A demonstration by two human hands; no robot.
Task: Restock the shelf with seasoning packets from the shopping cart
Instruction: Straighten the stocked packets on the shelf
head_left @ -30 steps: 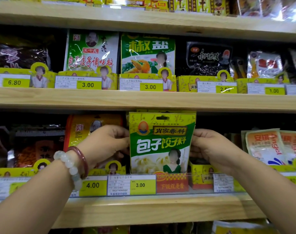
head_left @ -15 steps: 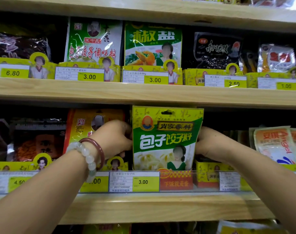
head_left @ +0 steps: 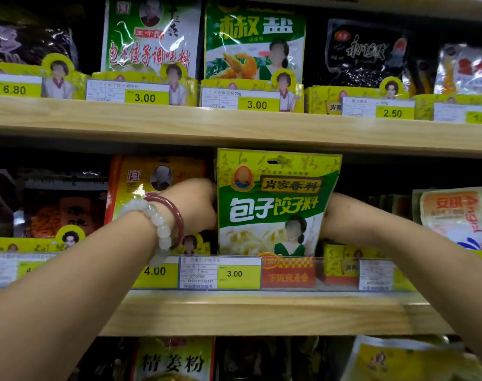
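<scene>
Left hand (head_left: 195, 207) reaches in at the left edge of the green seasoning packet (head_left: 275, 204); fingers go behind the packet and are hidden, so I can't tell if they grip it or just press it. Wrist carries a pale bead bracelet (head_left: 157, 221) and a dark red bangle (head_left: 176, 215). Right hand (head_left: 331, 213) is almost wholly hidden behind the packet's right edge, only wrist and heel of the hand show; grasp can't be told either.

The packet stands upright on the middle shelf (head_left: 261, 312), bottom edge tucked behind the clear front rail, directly above the 3.00 price tag (head_left: 220, 273). Its top sits just under the upper shelf board (head_left: 234, 127). Orange packet (head_left: 152, 182) just to its left, partly covered by the left hand; white-orange packets (head_left: 454, 215) well apart at right.

Step, as I judge it: seating and squaring the packet in its slot, placement nearly done. No cart in view.

Next move likely calls for both hands coming out sideways without dragging the packet forward or tipping it over the rail, then going for more stock. Risk: flexible pouch slumps once support goes.
</scene>
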